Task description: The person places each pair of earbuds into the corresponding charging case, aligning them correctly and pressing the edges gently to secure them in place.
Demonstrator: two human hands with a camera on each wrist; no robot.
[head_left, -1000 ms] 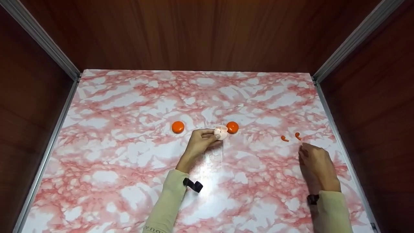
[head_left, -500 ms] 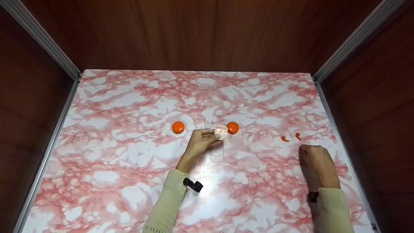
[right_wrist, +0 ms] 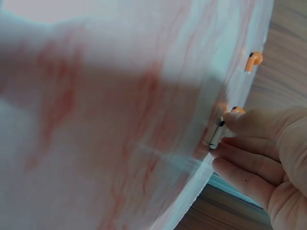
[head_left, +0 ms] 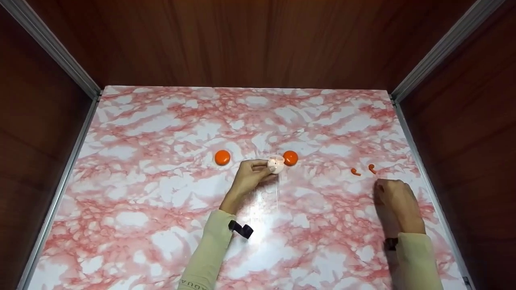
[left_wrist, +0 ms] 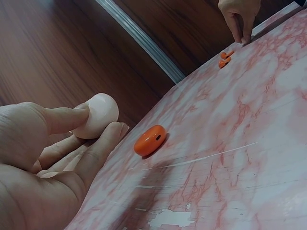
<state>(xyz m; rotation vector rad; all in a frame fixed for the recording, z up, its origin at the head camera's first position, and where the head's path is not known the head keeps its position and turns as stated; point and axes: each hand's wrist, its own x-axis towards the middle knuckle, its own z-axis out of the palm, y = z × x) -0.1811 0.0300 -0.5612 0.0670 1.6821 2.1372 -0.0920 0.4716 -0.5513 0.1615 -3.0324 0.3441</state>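
My left hand (head_left: 249, 176) pinches a small round, pale pink earbud case (head_left: 276, 164) between thumb and fingers, held above the table. Just beyond it rests an orange earbud case (head_left: 290, 158), and a second orange case (head_left: 222, 157) lies farther left. At the right side, my right hand (head_left: 397, 199) is low over the table. In the right wrist view its thumb and fingers pinch a white earbud (right_wrist: 216, 136), of which mainly the stem shows. Two orange earbuds, one to the left (head_left: 355, 172) and one to the right (head_left: 372, 168), lie just past its fingertips.
The table (head_left: 169, 241) has a glossy red-and-white marbled top. Dark wood panels (head_left: 242, 44) enclose its back and sides, with metal strips (head_left: 427, 169) along the side edges. A black wrist band with a camera (head_left: 241, 229) sits on the left wrist.
The right hand's fingers have drawn in and the hand has shifted slightly right, away from the orange earbuds. The left hand and its case have stayed almost in place.
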